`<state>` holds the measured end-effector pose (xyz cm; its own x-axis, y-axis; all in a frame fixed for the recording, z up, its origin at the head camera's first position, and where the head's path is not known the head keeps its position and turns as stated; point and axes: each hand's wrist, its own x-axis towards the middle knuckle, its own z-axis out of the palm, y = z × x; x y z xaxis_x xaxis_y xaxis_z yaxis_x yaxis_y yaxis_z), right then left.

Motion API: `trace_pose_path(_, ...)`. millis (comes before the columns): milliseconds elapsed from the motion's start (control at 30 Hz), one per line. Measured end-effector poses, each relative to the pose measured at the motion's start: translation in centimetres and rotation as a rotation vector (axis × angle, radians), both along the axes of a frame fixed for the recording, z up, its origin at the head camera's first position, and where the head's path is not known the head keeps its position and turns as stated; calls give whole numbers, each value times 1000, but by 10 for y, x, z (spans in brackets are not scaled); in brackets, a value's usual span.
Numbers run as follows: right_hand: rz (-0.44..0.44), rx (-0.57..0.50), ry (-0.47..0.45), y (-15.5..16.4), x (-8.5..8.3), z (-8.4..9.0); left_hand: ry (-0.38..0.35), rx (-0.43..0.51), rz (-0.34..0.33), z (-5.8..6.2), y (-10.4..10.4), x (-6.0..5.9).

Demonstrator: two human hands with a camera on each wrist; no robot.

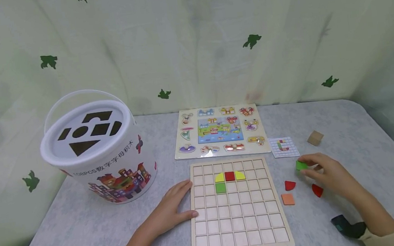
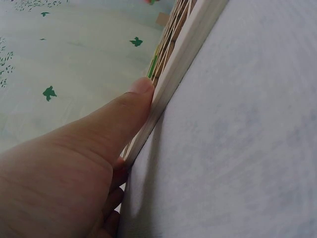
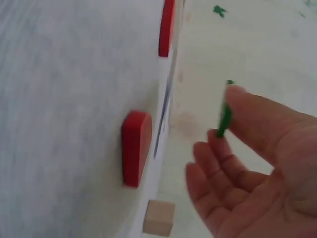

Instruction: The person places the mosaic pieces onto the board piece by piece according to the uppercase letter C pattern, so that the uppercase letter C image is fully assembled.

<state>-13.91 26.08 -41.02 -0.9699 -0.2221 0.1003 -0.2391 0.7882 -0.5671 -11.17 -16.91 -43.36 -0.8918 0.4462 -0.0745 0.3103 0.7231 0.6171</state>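
Note:
A wooden grid board [image 1: 238,232] lies in front of me with two yellow quarter-round pieces [image 1: 219,178], a red square [image 1: 230,176] and a green square [image 1: 220,187] set in its upper rows. My left hand [image 1: 182,204] rests flat against the board's left edge [image 2: 185,54], fingers straight, thumb [image 2: 141,96] touching the rim. To the right of the board my right hand [image 1: 309,169] pinches a small green piece [image 1: 301,165] [image 3: 225,116] just above the table. Two red pieces [image 1: 290,185] [image 1: 317,190] and an orange square [image 1: 288,199] lie beside that hand.
A white shape-sorter bucket [image 1: 98,150] stands at the left. A colourful peg puzzle [image 1: 219,130] lies behind the grid board, with a small pattern card [image 1: 283,146] to its right. A plain wooden cube [image 1: 315,138] [image 3: 158,218] sits far right. A curtain hangs behind the table.

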Motion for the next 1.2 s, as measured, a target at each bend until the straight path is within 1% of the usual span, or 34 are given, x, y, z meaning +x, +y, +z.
trace_pose_path(133,40,-17,104,-18,2,11,3,-3,2,1,0,0)
trace_pose_path(300,103,-86,190,-44,2,22,0,-5,4,1,0,0)
trace_pose_path(500,185,-174,172,-80,-3,33,-7,4,3,1,-1,1)
trace_pose_path(567,227,-211,169,-92,-3,36,-8,4,2,1,-1,1)
trace_pose_path(667,293,-247,192,-111,-4,36,-5,3,0,0,-1,1)
trace_pose_path(767,369,-284,209,-129,-5,32,-3,-1,1,0,-1,1)
trace_pose_path(867,416,-302,171,-142,-5,23,-1,-5,2,0,0,0)
trace_pose_path(1000,417,-294,48,-154,-4,10,-1,-6,2,-1,0,-1)
trace_pose_path(1100,421,-254,-42,-158,-4,4,-6,-5,4,-1,0,0)
trace_pose_path(1200,451,-183,-114,-160,-6,-1,-9,-10,6,-1,0,0)
